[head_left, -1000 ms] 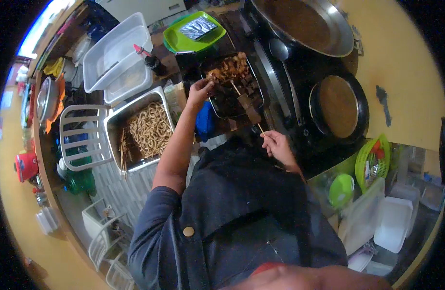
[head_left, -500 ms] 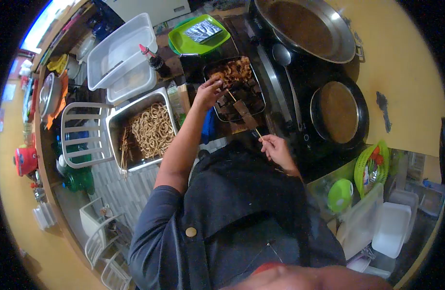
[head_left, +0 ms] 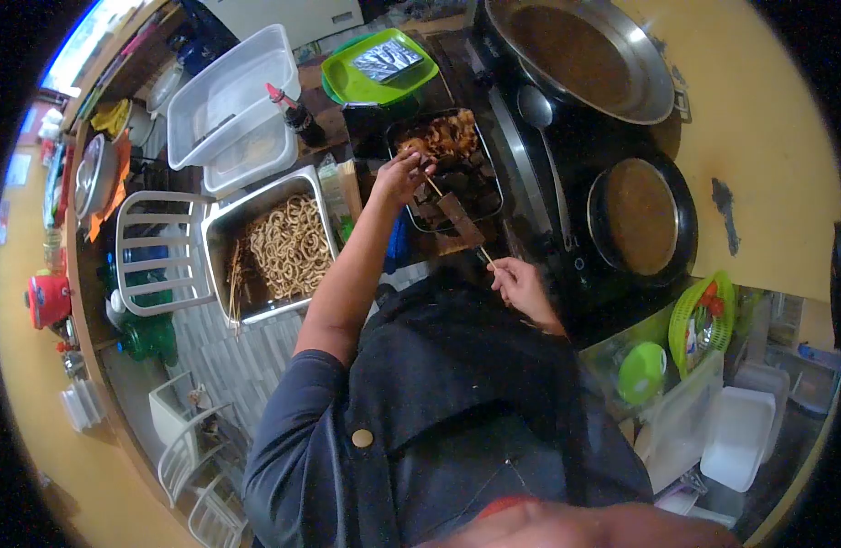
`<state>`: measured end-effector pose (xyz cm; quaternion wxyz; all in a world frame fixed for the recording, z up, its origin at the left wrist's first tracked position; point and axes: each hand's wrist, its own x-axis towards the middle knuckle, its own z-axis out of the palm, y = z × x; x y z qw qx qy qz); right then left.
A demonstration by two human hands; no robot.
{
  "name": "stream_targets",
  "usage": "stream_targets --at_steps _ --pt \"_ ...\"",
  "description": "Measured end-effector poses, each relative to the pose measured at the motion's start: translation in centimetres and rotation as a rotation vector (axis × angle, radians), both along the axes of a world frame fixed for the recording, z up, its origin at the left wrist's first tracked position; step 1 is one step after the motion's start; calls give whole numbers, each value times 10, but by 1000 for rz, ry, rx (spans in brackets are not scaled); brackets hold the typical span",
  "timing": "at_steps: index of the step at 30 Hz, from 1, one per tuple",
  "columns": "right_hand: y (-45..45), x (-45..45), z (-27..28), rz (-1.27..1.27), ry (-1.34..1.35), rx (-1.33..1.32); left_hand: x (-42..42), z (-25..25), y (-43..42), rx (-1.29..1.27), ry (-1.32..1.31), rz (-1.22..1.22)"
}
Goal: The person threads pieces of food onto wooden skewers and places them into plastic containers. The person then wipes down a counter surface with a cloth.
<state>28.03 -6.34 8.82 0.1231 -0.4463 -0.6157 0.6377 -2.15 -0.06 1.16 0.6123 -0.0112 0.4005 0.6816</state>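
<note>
My right hand (head_left: 525, 290) pinches the lower end of a thin wooden skewer (head_left: 487, 257). Flat brown food pieces (head_left: 458, 217) are threaded along its middle, and its bare tip slants up toward my left hand. My left hand (head_left: 404, 177) has its fingers curled together at that tip; what they hold, if anything, is too small to make out. Both the skewer and my left hand are over a dark rectangular tray (head_left: 500, 187). Inside it, dark brown blocks (head_left: 480, 187) lie nearer me and reddish-brown curled pieces (head_left: 451, 133) lie at the far end.
To the left, a metal pan (head_left: 322, 203) holds pale food rings and sticks. Behind it are clear plastic bins (head_left: 283, 68), a sauce bottle (head_left: 299, 119) and a green tray (head_left: 427, 80). Rightward stand a large wok (head_left: 653, 68), a ladle (head_left: 550, 151) and a smaller pan (head_left: 687, 219) of brown liquid.
My left fingers have come slightly closer to the skewer's tip. The skewer and my right hand have hardly moved, and the whole view has shifted a little.
</note>
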Motion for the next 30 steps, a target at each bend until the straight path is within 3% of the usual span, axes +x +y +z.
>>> stream_targets --at_steps 6,18,27,30 --pt "0 -3 0 -25 1 -18 -3 -1 1 -14 -29 -21" --pt "-2 -11 -1 -69 -27 -23 12 21 -6 39 416 3" --pt "0 -12 -2 -57 40 -23 20 29 -9 46 455 -3" --pt "2 -15 3 -61 13 -36 15 11 -7 30 645 -79"
